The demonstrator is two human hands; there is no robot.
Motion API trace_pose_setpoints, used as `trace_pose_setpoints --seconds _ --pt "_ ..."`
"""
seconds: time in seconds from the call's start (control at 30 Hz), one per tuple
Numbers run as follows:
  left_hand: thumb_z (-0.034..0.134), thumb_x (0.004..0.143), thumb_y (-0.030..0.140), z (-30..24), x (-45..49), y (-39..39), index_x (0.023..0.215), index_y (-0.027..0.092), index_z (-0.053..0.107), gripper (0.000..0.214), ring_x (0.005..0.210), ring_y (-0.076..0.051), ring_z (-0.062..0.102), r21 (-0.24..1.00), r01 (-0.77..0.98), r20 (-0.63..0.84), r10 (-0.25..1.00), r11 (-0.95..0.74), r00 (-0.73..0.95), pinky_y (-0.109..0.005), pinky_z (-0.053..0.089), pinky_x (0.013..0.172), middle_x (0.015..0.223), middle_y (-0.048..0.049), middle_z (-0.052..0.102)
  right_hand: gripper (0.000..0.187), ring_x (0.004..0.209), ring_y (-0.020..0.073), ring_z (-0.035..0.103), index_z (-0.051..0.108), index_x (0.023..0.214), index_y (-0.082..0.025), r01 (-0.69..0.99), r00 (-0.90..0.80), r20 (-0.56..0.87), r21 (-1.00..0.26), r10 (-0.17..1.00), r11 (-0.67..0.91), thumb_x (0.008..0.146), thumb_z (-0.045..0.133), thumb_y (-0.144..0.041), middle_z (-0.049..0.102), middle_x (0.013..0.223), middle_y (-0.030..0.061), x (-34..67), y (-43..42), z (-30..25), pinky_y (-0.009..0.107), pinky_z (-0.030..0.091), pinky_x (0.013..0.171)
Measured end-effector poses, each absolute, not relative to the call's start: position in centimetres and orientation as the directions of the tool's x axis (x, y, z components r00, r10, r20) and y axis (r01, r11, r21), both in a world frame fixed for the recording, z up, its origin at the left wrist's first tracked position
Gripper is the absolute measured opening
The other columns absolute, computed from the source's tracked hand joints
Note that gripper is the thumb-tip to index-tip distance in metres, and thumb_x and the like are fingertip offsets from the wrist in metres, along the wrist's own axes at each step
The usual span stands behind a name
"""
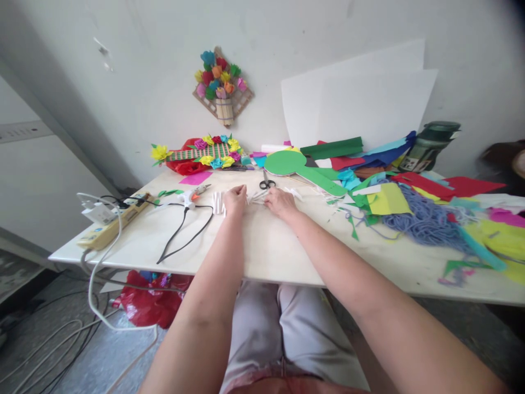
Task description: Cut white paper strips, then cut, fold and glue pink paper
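Note:
My left hand [235, 200] is closed, its fingers pressed together over the table. What it holds, if anything, is hidden. Beside it on the left, short white rolls [217, 203] lie in a row. My right hand [281, 203] pinches at thin white strips [256, 197], which lie between the two hands. Just beyond the right hand rests a pair of scissors [267, 181] with black handles. A white glue gun [189, 197] with an orange part lies left of the rolls, its black cord looped on the tabletop.
A power strip [110, 225] with plugs and cables sits at the table's left edge. Behind stand a flower-trimmed craft [200, 152] and a green cutout [301, 171]. Blue-grey yarn [426, 219], coloured paper and a dark bottle [429, 146] crowd the right. A red bag [153, 301] is below.

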State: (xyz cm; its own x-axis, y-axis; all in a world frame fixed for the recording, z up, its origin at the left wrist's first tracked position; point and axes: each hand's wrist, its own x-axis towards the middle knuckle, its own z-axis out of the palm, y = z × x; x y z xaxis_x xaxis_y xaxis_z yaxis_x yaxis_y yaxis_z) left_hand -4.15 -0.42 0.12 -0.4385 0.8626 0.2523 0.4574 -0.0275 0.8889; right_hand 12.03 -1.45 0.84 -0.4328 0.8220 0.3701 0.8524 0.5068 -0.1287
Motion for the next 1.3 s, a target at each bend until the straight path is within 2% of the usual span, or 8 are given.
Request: trace_pose_setpoints --seconds 0.13,0.27,0.37,0.47,0.67,0.93,1.17,1.3 --pt "0.055 0.071 0.042 0.0 -4.0 -0.5 0.090 0.016 0.070 0.035 0.078 -0.020 0.062 0.828 0.560 0.272 0.847 0.037 -0.458 -0.025 0.042 0.067 0.082 -0.0075 0.070 0.021 0.097 0.0201 0.056 0.068 0.090 -0.023 0.848 -0.371 0.421 -0.209 0.828 0.486 0.083 0.049 -0.027 0.063 0.104 0.0073 12.2 -1.2 0.9 0.027 0.041 0.071" --pt "0.052 0.074 0.043 0.7 -3.9 -1.1 0.088 0.018 0.070 0.034 0.082 -0.020 0.062 0.793 0.605 0.295 0.824 0.071 -0.484 -0.026 0.041 0.069 0.086 -0.0079 0.070 0.019 0.080 0.0176 0.061 0.067 0.088 -0.022 0.788 -0.251 0.422 -0.434 0.871 0.437 0.082 0.050 -0.028 0.069 0.084 0.0041 12.4 -0.6 0.6 0.026 0.042 0.068" --pt "0.044 0.077 0.050 1.3 -3.6 -1.6 0.075 0.020 0.070 0.040 0.076 -0.019 0.061 0.761 0.646 0.342 0.810 0.058 -0.476 -0.026 0.039 0.064 0.076 -0.0066 0.069 0.015 0.072 0.0156 0.061 0.068 0.083 -0.019 0.649 -0.241 0.439 -0.590 0.865 0.480 0.078 0.054 -0.024 0.069 0.073 0.0030 12.6 -0.1 0.3 0.024 0.042 0.066" --pt "0.036 0.079 0.056 1.5 -3.2 -1.8 0.061 0.020 0.066 0.050 0.065 -0.018 0.059 0.723 0.691 0.361 0.850 0.003 -0.383 -0.026 0.036 0.060 0.062 -0.0054 0.065 0.013 0.066 0.0141 0.060 0.068 0.080 -0.017 0.554 -0.248 0.461 -0.654 0.852 0.516 0.076 0.056 -0.021 0.068 0.068 0.0027 12.6 0.1 0.2 0.024 0.043 0.064" --pt "0.036 0.077 0.057 1.6 -2.7 -2.0 0.057 0.017 0.061 0.051 0.053 -0.016 0.051 0.689 0.723 0.331 0.911 -0.054 -0.247 -0.026 0.031 0.052 0.049 -0.0031 0.055 0.011 0.061 0.0125 0.058 0.067 0.078 -0.015 0.500 -0.270 0.461 -0.683 0.845 0.532 0.073 0.059 -0.019 0.066 0.066 0.0029 12.4 -0.1 0.2 0.023 0.042 0.061" --pt "0.040 0.076 0.049 1.5 -3.0 -1.8 0.055 0.017 0.059 0.043 0.047 -0.014 0.046 0.778 0.625 0.299 0.915 -0.070 -0.270 -0.025 0.030 0.049 0.043 -0.0001 0.048 0.025 0.053 0.0110 0.057 0.067 0.089 -0.013 0.428 -0.277 0.413 -0.755 0.867 0.496 0.083 0.045 -0.023 0.066 0.065 0.0040 12.5 -0.6 0.6 0.022 0.044 0.056" --pt "0.042 0.076 0.048 1.5 -2.9 -1.9 0.053 0.017 0.057 0.041 0.045 -0.013 0.044 0.810 0.579 0.289 0.920 -0.088 -0.265 -0.025 0.029 0.048 0.043 0.0003 0.047 0.023 0.068 0.0146 0.062 0.068 0.091 -0.015 0.521 -0.280 0.499 -0.638 0.820 0.567 0.071 0.064 -0.026 0.068 0.071 0.0058 12.5 -0.3 0.1 0.024 0.045 0.064" --pt "0.043 0.076 0.047 1.6 -2.6 -2.1 0.051 0.017 0.056 0.041 0.044 -0.013 0.043 0.815 0.572 0.278 0.928 -0.090 -0.250 -0.025 0.028 0.048 0.042 0.0005 0.046 0.023 0.068 0.0155 0.062 0.069 0.089 -0.019 0.589 -0.266 0.512 -0.584 0.817 0.558 0.069 0.067 -0.029 0.069 0.074 0.0047 12.5 -0.3 0.2 0.025 0.045 0.064"
